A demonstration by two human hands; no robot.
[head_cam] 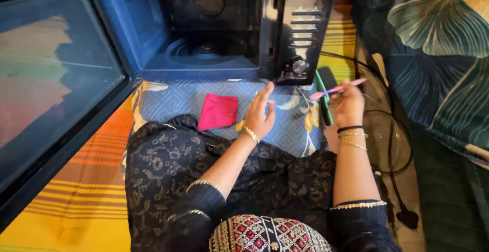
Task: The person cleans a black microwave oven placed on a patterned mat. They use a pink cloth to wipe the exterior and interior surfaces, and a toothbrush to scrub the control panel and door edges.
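Note:
I sit on the floor facing a black microwave oven [214, 28] whose door [51, 78] swings wide to the left. My left hand [260, 112] hovers with fingers apart just below the oven's control panel [303, 33], holding nothing. My right hand [347, 104] grips a thin pink tool [338, 88] that points left toward the panel's lower corner. A dark phone in a green case [324, 96] lies on edge beside my right hand. A folded pink cloth [218, 111] rests on the patterned blue mat [173, 99] in front of the oven.
A black power cable [392, 145] loops on the floor to the right, ending in a plug [407, 217]. A leaf-printed fabric [438, 43] rises at the right. A striped yellow and orange rug [86, 191] covers the floor at the left.

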